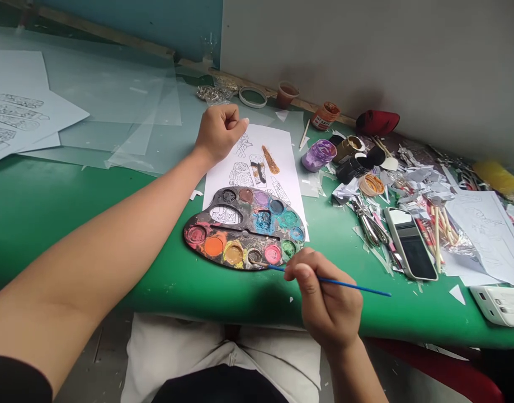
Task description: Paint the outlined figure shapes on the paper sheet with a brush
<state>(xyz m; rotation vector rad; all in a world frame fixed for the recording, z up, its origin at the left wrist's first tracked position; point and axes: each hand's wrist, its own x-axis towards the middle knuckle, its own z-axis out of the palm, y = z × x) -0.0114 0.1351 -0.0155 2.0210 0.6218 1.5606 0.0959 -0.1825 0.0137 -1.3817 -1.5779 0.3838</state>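
Observation:
My right hand (332, 296) grips a thin blue paintbrush (349, 284) between thumb and fingers. The brush tip reaches into a dark brown well at the front edge of a black paint palette (248, 235). Wells of red, orange, ochre, pink, green, blue and purple ring that paint-smeared palette. My left hand (221, 134) is closed in a loose fist at the upper left of a white sheet of paper (284, 145), and I see nothing in it. Line drawings cover the sheet, one painted brown and another partly painted. The palette overlaps the sheet's lower part.
Jars of purple paint (319, 155) and orange paint (326, 116) stand behind right. Paper scraps, metal snips (371, 221), a phone (410, 243) and wooden sticks crowd the right side. Clear plastic sheets (114, 95) and drawing sheets (22, 112) lie left. A white charger-like block (500, 305) sits at the right edge.

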